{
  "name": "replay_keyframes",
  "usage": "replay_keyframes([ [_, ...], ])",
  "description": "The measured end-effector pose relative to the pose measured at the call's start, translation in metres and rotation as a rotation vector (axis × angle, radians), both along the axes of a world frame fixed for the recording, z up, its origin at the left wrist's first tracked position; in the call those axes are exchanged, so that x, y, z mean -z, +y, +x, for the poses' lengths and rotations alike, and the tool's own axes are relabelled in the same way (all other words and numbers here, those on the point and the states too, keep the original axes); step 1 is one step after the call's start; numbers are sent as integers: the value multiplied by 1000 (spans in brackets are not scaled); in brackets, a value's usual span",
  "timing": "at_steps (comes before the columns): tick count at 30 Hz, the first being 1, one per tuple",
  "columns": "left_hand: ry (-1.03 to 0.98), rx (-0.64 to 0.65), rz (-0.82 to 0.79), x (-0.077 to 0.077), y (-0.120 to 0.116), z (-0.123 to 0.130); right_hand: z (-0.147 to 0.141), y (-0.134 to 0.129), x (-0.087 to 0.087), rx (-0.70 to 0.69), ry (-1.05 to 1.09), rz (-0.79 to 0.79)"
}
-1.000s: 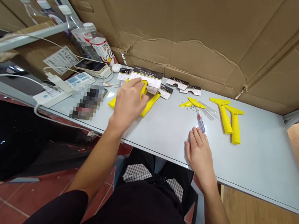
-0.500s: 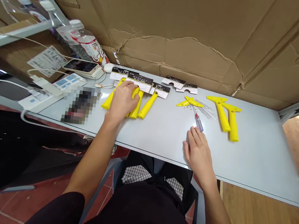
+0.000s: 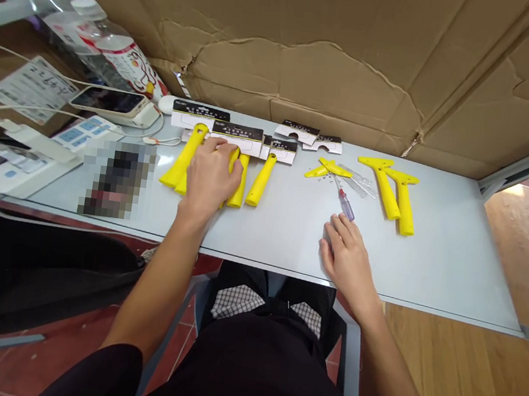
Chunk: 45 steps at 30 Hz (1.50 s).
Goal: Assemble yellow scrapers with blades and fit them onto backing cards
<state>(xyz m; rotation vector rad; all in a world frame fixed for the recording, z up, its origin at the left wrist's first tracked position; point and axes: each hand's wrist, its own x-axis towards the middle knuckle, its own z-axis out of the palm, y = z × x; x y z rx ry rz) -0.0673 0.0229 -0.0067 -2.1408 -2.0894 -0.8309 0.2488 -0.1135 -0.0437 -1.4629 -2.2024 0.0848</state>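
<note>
My left hand [image 3: 211, 175] is closed over a group of yellow plastic handles [image 3: 184, 160] on the left half of the table. Its curled fingers grip one yellow handle [image 3: 234, 156], mostly hidden beneath them. Another yellow handle [image 3: 261, 181] lies just to the right. Black-and-white header cards [image 3: 237, 136] sit at the handles' upper ends. My right hand [image 3: 346, 248] rests on the tabletop with fingers stretched out, holding nothing. Just beyond its fingertips lies a screwdriver [image 3: 346, 205] with a clear handle. Yellow T-shaped heads [image 3: 329, 169] and small screws are by its tip.
Two yellow T-shaped tools [image 3: 403, 206] lie at the right. Thin clear strips [image 3: 359, 183] are beside them. More cards [image 3: 297, 131] lean near the cardboard wall [image 3: 347, 85]. To the left are a phone [image 3: 107, 101], a power strip [image 3: 38, 162], bottles [image 3: 122, 53] and a blurred item [image 3: 118, 180].
The view has shifted, moving the left-side things further left. My left hand sits slightly further right over the handles, with more of the leftmost one showing. My right hand stays by the screwdriver.
</note>
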Motion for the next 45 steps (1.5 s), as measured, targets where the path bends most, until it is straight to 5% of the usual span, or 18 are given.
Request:
replay_keyframes([
  [5,104,40,106,-12,-12,16,29,3,-35,-6,29,44],
  [9,83,221,130,-22,-24,46,74,35,-72,429,-126,24],
  [11,87,355,19,-24,-30,65,88,61,-83,532,-230,-86],
  [19,192,664,-287,-14,-35,114,77,132,-79,552,-331,-354],
  [27,-204,651,-327,6,-7,103,77,129,-87,541,-267,-356],
  [31,-759,565,-492,14,-3,108,40,96,-88,423,-189,-264],
  [36,-1444,411,-718,10,-7,115,-22,54,-60,165,-15,-246],
  [41,-1515,318,-666,3,-10,114,-30,47,-47,108,88,-219],
  [45,-1503,284,-678,0,-11,115,0,66,-52,396,-97,-101],
])
